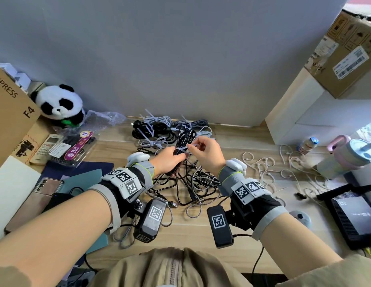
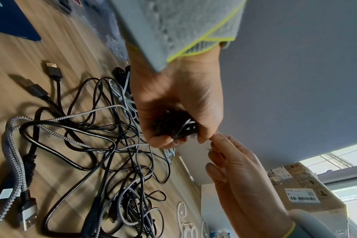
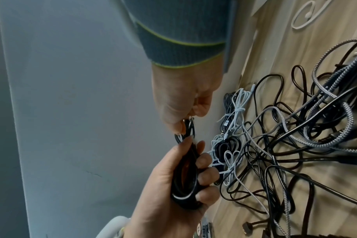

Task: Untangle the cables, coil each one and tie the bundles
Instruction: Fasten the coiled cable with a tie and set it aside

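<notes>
My left hand (image 1: pixel 172 158) grips a coiled black cable (image 1: pixel 185 136) and holds it upright above the wooden desk (image 1: pixel 232 146). A white zip tie (image 1: pixel 181 150) wraps the coil's waist. My right hand (image 1: pixel 196 147) pinches the tie's tail right beside the left fingers. In the left wrist view the left hand (image 2: pixel 179 112) curls round the black coil (image 2: pixel 174 126). The right wrist view shows the right hand (image 3: pixel 183 103) pinching at the top of the coil (image 3: pixel 185 175). Below both hands lies a tangle of black and braided cables (image 1: pixel 193 185). Several tied bundles (image 1: pixel 157 129) lie at the back.
A panda toy (image 1: pixel 59 104) and a cardboard box (image 1: pixel 12 112) stand at the left, with a phone (image 1: pixel 43 189) nearer me. Pale loose cords (image 1: pixel 263 164), a small bottle (image 1: pixel 308 144), a tumbler (image 1: pixel 350 156) and a black router (image 1: pixel 354 216) sit on the right.
</notes>
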`<state>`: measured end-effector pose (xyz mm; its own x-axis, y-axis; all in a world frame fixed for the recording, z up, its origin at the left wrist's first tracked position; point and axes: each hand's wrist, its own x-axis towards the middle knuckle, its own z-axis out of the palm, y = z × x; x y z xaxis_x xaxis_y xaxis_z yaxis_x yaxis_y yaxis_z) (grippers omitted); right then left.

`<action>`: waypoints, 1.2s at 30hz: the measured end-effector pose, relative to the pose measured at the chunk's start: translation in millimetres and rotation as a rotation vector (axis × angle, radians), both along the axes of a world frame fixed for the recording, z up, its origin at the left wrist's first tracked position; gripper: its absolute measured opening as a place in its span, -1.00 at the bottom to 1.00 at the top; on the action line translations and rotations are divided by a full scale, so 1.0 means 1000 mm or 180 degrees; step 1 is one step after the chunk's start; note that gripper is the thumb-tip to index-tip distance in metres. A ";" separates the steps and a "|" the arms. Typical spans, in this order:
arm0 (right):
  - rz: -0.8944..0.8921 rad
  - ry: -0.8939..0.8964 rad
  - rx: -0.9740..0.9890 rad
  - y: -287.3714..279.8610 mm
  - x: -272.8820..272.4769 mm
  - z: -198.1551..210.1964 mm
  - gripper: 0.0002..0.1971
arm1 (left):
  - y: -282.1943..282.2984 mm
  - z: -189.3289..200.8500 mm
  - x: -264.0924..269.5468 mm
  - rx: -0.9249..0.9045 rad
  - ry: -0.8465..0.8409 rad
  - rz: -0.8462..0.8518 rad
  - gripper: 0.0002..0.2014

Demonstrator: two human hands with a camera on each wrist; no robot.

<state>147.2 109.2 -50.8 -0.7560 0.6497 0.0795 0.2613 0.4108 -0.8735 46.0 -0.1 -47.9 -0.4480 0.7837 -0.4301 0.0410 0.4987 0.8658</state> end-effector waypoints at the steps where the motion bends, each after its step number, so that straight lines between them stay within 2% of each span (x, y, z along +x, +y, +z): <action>1: 0.0001 -0.0019 0.0048 0.000 0.000 0.000 -0.80 | 0.000 -0.003 -0.001 -0.0001 0.0080 -0.0043 -0.83; 5: 0.0078 -0.0075 0.0125 0.002 0.000 -0.001 -0.81 | 0.000 -0.006 -0.003 -0.0021 0.0336 -0.0172 -0.78; 9: 0.0101 0.0089 0.0058 0.004 0.001 0.002 -0.78 | 0.000 -0.002 -0.004 0.0050 0.0242 -0.0259 -0.85; 11: 0.0142 0.0038 -0.0025 0.005 0.001 0.004 -0.76 | 0.000 -0.001 -0.005 0.0016 0.0278 -0.0273 -0.80; 14: 0.0162 -0.0027 -0.0166 0.008 0.002 0.007 -0.73 | -0.001 0.003 -0.002 0.0110 0.0186 -0.0329 -0.93; 19: 0.0222 -0.0303 -0.0009 0.008 0.002 0.009 -0.76 | 0.001 0.001 0.002 0.0178 0.0290 -0.0348 -0.84; 22: 0.0187 -0.0480 0.0184 0.003 -0.001 0.007 -0.80 | 0.002 0.004 0.005 0.0046 0.0573 -0.0365 -0.79; 25: 0.0199 -0.0523 -0.0011 0.000 -0.003 0.007 -0.74 | 0.004 0.006 0.004 0.0108 0.0348 -0.0247 -0.77; 28: 0.0091 -0.0183 -0.0931 0.000 -0.002 0.010 -0.70 | 0.005 0.009 0.000 0.0147 0.0174 -0.0092 -0.80; 30: -0.0119 0.0065 -0.1286 0.002 -0.001 0.011 -0.74 | 0.005 0.012 -0.001 0.0251 -0.0121 0.0051 -0.85; 33: -0.0236 -0.0020 -0.1113 0.004 0.004 0.009 -0.76 | 0.002 0.013 0.000 0.0303 -0.0395 0.0142 -0.89; 36: -0.0238 -0.0157 -0.0795 0.003 0.004 0.006 -0.76 | 0.003 0.012 0.002 0.0253 -0.0226 0.0018 -0.91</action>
<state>151.0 112.0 -44.5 -0.7041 0.6988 -0.1261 0.3277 0.1622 -0.9308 48.4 3.2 -36.2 -0.4231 0.8143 -0.3975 -0.0245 0.4282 0.9033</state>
